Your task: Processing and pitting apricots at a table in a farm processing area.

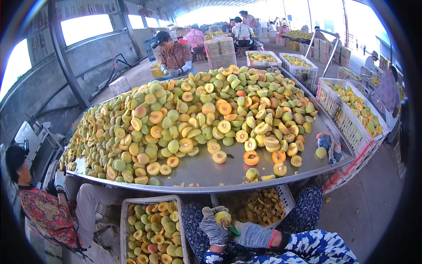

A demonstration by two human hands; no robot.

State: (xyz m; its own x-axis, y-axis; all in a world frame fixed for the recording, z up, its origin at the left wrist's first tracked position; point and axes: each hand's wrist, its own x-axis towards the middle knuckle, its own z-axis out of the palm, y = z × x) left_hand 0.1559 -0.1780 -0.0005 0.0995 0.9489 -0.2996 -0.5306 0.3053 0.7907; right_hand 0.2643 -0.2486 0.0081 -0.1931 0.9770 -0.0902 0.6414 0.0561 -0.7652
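My left hand (213, 229), in a grey knitted glove, holds a yellow peach half (223, 217) above my lap. My right hand (256, 235), gloved the same way, is closed round a small tool with a green handle (235, 230). Its working end meets the fruit and is hidden from view. Below and beyond my hands, a white crate (290, 198) holds brown pits and scraps (263, 206). To the left stands a white plastic crate (124, 224) full of hollowed peach halves (158, 227).
A steel table (204, 171) bears a big heap of peach halves (197, 115). Cloth bundles (324, 140) lie at its right corner. Stacked crates (349, 115) flank it on the right. One co-worker (49, 211) sits at left, another (173, 56) beyond the heap.
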